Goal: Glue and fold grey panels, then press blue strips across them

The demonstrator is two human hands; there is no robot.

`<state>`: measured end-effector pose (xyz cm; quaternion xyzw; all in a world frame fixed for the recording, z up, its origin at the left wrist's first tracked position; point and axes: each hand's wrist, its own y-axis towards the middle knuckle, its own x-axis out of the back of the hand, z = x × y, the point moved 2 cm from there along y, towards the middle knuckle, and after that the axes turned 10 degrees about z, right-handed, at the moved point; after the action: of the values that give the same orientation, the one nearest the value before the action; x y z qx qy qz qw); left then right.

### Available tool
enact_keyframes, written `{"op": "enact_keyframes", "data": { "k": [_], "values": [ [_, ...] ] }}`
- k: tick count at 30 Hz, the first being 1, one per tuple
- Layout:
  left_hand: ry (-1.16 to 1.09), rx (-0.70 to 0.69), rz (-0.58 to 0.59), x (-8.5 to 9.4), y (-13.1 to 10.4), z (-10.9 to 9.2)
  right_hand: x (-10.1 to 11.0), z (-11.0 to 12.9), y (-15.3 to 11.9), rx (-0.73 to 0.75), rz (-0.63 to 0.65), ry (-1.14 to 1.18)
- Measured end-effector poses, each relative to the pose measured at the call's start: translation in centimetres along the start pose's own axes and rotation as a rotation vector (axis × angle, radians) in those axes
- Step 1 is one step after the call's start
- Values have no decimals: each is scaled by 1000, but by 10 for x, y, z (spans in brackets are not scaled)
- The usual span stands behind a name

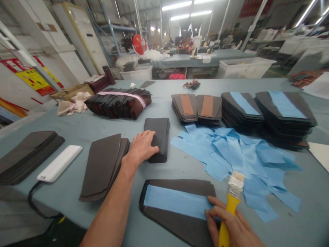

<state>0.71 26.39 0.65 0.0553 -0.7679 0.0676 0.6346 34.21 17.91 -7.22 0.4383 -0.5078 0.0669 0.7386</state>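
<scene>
My left hand [141, 147] reaches out with thumb and fingers apart, at the left side of a small stack of dark rectangular pieces [160, 137]. The hand seems to touch the stack; some fingertips are hidden. In my right hand [231, 223] is a paintbrush [232, 204] with a yellow handle, its pale bristles pointing up and away. That hand's thumb and forefinger also rest at the right end of a light-blue fabric strip [177, 200]. The strip lies lengthwise across a dark tapered panel [177, 226] on the table in front of me.
Loose blue strips [231, 147] lie in a heap at the right. Behind them stand piles of dark panels [285, 127], some topped with blue or brown strips. Dark panel stacks [102, 164], a white power bank [60, 163] with a cable, and a tied dark bundle [118, 104] occupy the left.
</scene>
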Motion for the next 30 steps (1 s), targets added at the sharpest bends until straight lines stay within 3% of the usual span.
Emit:
{"op": "enact_keyframes", "data": {
  "k": [3,12,19,25,30],
  "values": [
    [58,-5,89,2,10,8,0,0,-1,-5,12,40],
    [90,0,57,0,2,10,0,-1,0,3,-8,29],
    [39,-100,132,0,-8,17,1,2,3,-23,4,15],
    [-65,-123,87,-4,-12,18,0,7,1,-114,28,33],
    [-236,-102,6,-8,-14,18,2,4,1,-62,14,33]
  ]
}}
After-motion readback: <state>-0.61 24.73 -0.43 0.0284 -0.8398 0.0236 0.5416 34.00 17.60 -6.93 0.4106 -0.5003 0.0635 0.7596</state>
